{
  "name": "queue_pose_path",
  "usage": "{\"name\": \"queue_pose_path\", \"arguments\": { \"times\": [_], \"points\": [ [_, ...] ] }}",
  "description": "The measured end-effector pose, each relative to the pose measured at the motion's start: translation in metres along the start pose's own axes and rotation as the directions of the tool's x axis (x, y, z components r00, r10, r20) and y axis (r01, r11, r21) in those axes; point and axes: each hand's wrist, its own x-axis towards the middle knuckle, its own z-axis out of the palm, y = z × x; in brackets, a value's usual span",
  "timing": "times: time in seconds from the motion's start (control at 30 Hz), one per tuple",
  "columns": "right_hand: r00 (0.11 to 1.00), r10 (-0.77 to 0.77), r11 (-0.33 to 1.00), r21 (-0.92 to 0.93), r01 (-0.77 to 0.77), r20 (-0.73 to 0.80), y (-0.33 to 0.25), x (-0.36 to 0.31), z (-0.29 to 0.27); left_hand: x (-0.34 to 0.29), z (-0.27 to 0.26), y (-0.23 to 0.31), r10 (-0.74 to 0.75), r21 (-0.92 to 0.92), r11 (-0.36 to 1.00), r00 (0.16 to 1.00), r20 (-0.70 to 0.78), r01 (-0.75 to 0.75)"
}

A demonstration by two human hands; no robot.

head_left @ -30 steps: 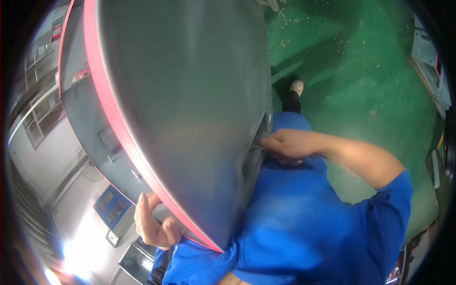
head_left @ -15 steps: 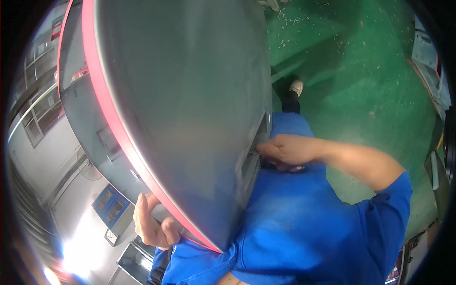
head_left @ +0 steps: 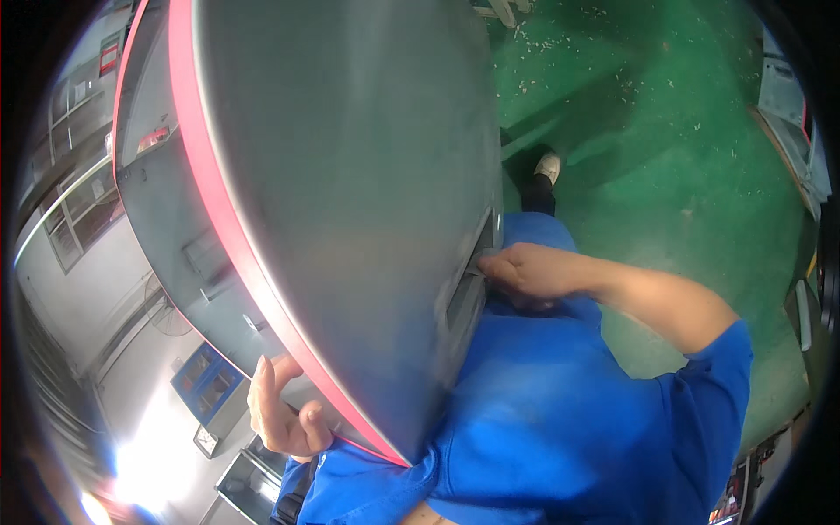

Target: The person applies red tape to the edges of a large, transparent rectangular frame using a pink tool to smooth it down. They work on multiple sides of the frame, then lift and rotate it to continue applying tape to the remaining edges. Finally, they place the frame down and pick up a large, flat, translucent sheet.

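A large dark grey panel (head_left: 350, 175) with a pink edge strip (head_left: 229, 223) stands upright against my front. Low on its right side is a narrow rectangular recess (head_left: 464, 293). At this recess my right hand (head_left: 525, 273) is closed, fingertips pressed together over its upper part. A thin pale edge shows by the fingertips, too small to name. My left hand (head_left: 284, 416) is beside the pink strip near the panel's lower end, thumb and fingers apart and nothing visible in them. Part of that hand is hidden behind the edge.
Beyond the strip is another grey surface (head_left: 171, 227) with a thin red rim. A blue cabinet (head_left: 207, 381) and a grey open-topped box (head_left: 249, 486) are at lower left. The green floor (head_left: 647, 149) has pale scraps on it. Grey panels (head_left: 783, 105) lean at the far right.
The panel appears shifted slightly right in the view. My right hand has moved slightly up along the recess, with its fingers still closed. My left hand stays nearly in place.
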Motion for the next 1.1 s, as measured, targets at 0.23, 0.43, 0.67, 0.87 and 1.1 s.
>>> {"name": "queue_pose_path", "arguments": {
  "times": [0.23,0.43,0.67,0.87,1.1],
  "points": [
    [0.972,-0.089,0.981,0.151,0.123,-0.217,0.016,-0.001,-0.009,-0.002,0.0,0.001,0.0,-0.031,1.0,1.0,-0.019,0.0],
    [0.967,0.007,0.908,0.407,0.1,-0.255,0.012,0.008,0.01,0.0,0.0,0.0,0.005,-0.031,1.0,1.0,-0.015,-0.005],
    [0.972,0.019,0.869,0.484,0.1,-0.235,0.015,0.01,0.011,0.0,0.0,-0.002,0.017,-0.03,0.999,1.0,0.004,-0.017],
    [0.987,0.034,0.855,0.517,0.052,-0.155,0.019,0.012,0.004,0.0,0.002,0.0,-0.01,-0.105,0.994,0.999,-0.04,0.006],
    [0.604,-0.592,0.798,-0.492,0.347,-0.534,0.036,-0.001,0.014,0.002,0.005,0.008,-0.173,-0.05,0.984,0.981,-0.09,0.169]
  ]
}}
